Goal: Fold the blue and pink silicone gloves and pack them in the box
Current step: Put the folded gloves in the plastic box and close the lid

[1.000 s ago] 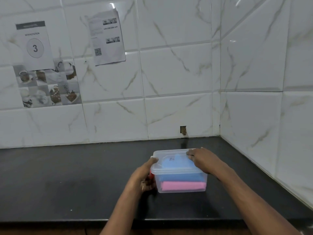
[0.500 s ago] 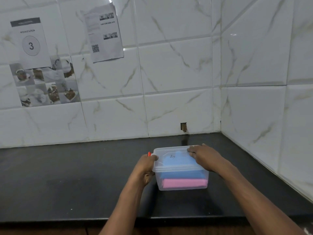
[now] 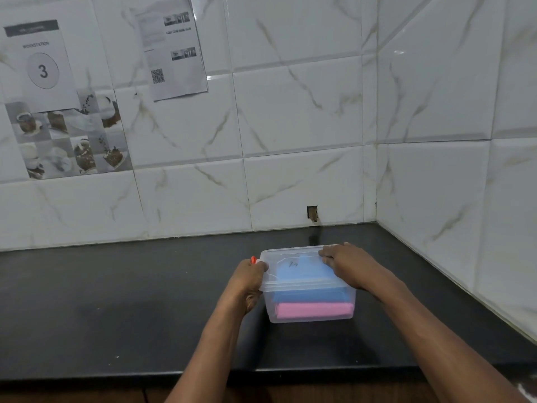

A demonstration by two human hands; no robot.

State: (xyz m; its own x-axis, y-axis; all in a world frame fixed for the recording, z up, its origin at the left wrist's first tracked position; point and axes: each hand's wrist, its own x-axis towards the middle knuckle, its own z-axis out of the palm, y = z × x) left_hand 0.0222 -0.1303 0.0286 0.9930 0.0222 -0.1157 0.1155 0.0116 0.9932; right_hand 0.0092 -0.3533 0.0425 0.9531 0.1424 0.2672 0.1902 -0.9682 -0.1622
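Observation:
A clear plastic box (image 3: 312, 317) stands on the black counter with its clear lid (image 3: 290, 258) on top. Through the wall I see the folded blue glove (image 3: 308, 295) lying on the folded pink glove (image 3: 315, 310). My left hand (image 3: 250, 282) grips the box's left end, the thumb over the lid's edge beside a small red clip (image 3: 253, 260). My right hand (image 3: 347, 264) lies on the lid's far right corner, fingers pressed flat on it.
The black counter (image 3: 116, 301) runs left from the box and ends at a front edge near me. White tiled walls meet in a corner at the back right. Paper sheets (image 3: 171, 48) hang on the back wall at left.
The box sits a little farther from me on the counter. My left thumb has come up onto the lid's left edge. My right hand stays on the far right corner.

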